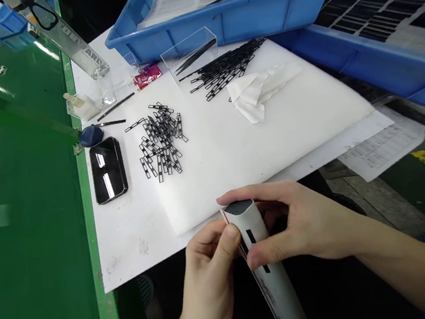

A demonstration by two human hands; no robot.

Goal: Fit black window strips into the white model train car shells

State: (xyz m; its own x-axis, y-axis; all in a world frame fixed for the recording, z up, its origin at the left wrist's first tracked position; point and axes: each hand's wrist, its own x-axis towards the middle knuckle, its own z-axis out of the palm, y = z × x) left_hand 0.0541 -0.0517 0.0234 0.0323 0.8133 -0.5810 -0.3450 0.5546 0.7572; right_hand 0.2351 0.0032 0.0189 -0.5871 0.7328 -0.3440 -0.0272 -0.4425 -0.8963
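A long white rolled tube (278, 285) with black slots and a dark end points up from the lower edge, just off the table's front. My left hand (213, 267) pinches its left edge near the top, thumb on the side. My right hand (300, 221) wraps round the upper part from the right, with thumb and index finger on either side of the dark end. Beyond the hands, on the white foam sheet (219, 148), lies a heap of small black frames (161, 134). Farther back are a pile of black strips (225, 68) and a crumpled white cloth (253, 93).
A black phone-like case (108, 170) lies at the left beside a green frame (95, 244). Blue bins (197, 25) stand behind. Tweezers (196, 56), a red packet (148, 77) and a clear bottle (77, 47) sit at the back.
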